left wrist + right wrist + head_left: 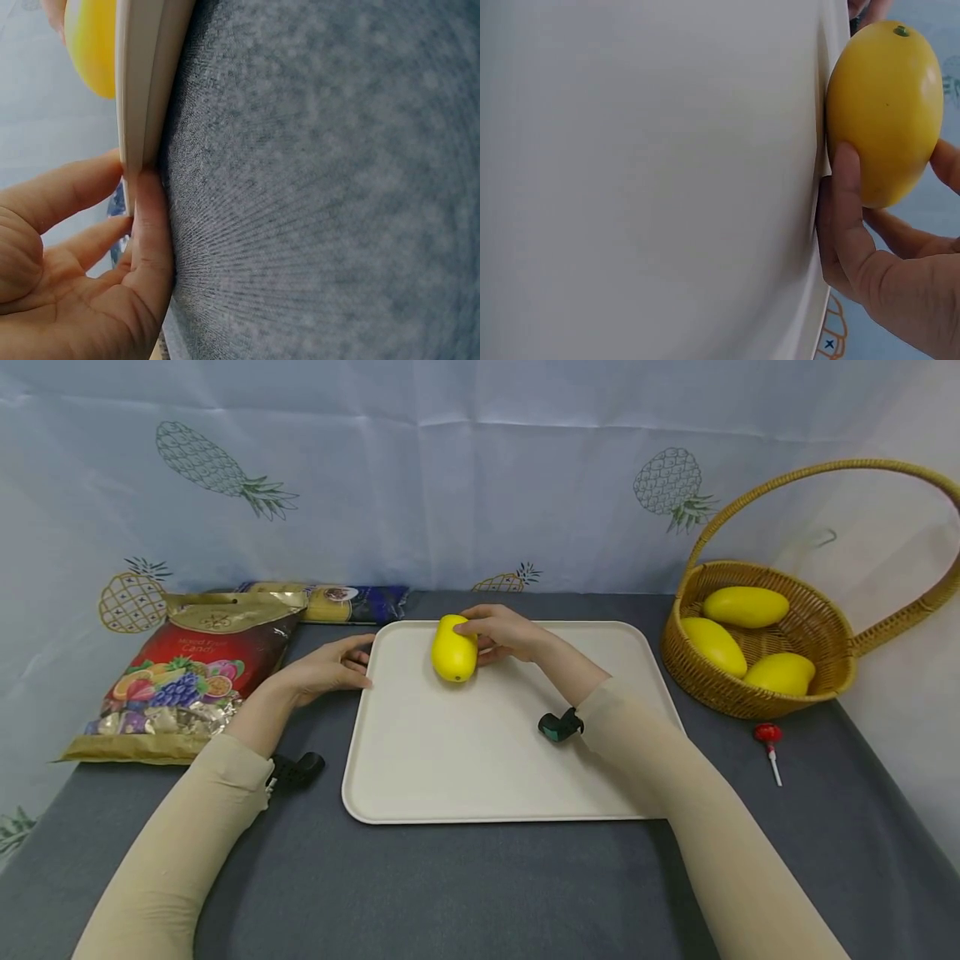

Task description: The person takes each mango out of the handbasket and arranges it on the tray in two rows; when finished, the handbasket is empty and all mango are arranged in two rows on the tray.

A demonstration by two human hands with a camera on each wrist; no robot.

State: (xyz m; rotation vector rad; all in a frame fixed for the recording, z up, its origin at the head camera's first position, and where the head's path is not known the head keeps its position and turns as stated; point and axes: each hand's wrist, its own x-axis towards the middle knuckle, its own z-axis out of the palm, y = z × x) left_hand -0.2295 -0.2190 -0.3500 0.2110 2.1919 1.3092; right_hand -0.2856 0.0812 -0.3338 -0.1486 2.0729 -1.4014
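Note:
A yellow mango (453, 650) is at the back left of a cream tray (480, 743). My right hand (504, 633) holds this mango by its right side; in the right wrist view, fingers (847, 172) lie along its lower half. At the tray's left edge, my left hand (330, 667) grips the rim near the back corner. The left wrist view shows a fingertip on the rim's upper edge and another finger (152, 214) against its outer side, close to the tabletop.
On the right stands a wicker basket (678, 664) with a tall handle and 3 yellow mangoes (746, 607). A red lollipop (767, 733) lies before it. Left of the tray are a candy bag (187, 681) and, behind, a blue-and-yellow packet (337, 602). A pineapple-print curtain (450, 485) hangs behind.

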